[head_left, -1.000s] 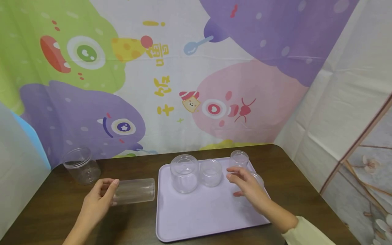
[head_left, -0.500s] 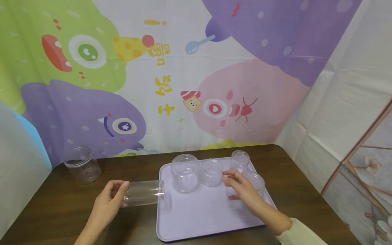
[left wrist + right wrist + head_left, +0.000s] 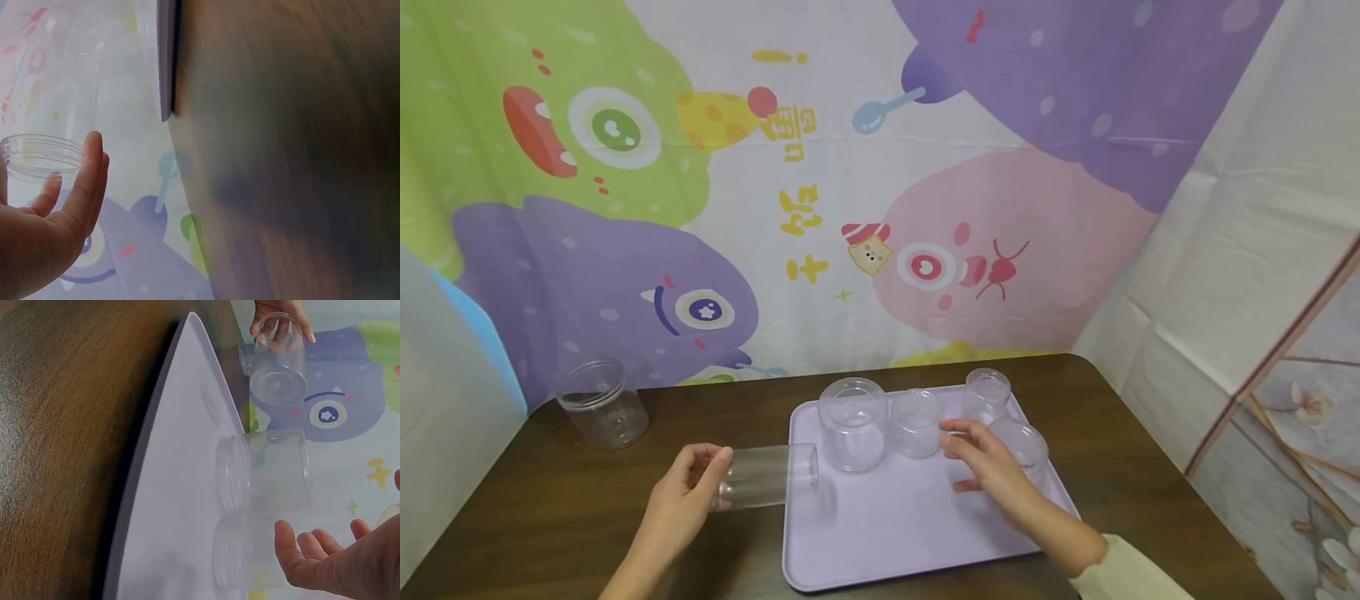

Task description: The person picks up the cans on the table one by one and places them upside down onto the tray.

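My left hand [image 3: 681, 496] grips a tall clear plastic jar [image 3: 767, 477] by its mouth end. The jar lies sideways in the air, its base over the left edge of the lilac tray [image 3: 880, 537]. Screw threads [image 3: 44, 157] show beside the fingers in the left wrist view. Over the tray's right half, my right hand [image 3: 996, 475] is held with loosely bent fingers and nothing in them. Nearest to its fingertips is a small clear jar [image 3: 916, 423]. A wider clear jar [image 3: 852, 425] stands left of that one.
Two more clear containers are on the tray's right side: a small jar [image 3: 987, 392] at the back and a low one [image 3: 1024, 443] partly behind my right hand. A large clear jar [image 3: 602, 408] stands on the dark wooden table [image 3: 535, 500] at back left. A patterned curtain [image 3: 820, 317] hangs behind.
My left hand has carried the tall jar rightward, from beside the tray to over its left edge. My right hand has shifted slightly left, uncovering more of the low container.
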Tool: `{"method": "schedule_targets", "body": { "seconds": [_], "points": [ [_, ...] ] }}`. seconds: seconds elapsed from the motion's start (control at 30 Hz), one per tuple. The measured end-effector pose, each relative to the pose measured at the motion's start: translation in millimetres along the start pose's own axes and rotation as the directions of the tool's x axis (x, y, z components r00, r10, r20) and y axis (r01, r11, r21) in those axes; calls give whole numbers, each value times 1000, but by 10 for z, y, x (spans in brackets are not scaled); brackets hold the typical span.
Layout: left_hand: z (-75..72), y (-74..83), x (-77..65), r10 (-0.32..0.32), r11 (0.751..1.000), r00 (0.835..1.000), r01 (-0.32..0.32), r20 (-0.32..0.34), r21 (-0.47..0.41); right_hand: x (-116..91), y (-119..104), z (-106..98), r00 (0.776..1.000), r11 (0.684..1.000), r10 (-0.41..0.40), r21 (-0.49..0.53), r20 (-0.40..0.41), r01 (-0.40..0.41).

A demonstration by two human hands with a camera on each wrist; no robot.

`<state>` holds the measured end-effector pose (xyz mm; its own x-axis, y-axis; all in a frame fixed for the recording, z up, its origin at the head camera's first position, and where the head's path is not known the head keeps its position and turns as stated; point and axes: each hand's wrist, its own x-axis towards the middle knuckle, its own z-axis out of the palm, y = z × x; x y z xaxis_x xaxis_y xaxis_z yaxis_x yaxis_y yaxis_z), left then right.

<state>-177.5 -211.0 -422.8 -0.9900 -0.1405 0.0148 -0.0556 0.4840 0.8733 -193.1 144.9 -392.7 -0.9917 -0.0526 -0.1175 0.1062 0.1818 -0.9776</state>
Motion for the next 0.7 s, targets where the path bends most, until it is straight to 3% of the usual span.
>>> {"method": "schedule_targets", "body": {
  "seconds": [0.7],
  "points": [
    [248, 64, -8, -3, 994, 1000, 1, -14, -106, 16, 57, 71, 1000, 1000, 15, 26, 14, -15]
  ]
}}
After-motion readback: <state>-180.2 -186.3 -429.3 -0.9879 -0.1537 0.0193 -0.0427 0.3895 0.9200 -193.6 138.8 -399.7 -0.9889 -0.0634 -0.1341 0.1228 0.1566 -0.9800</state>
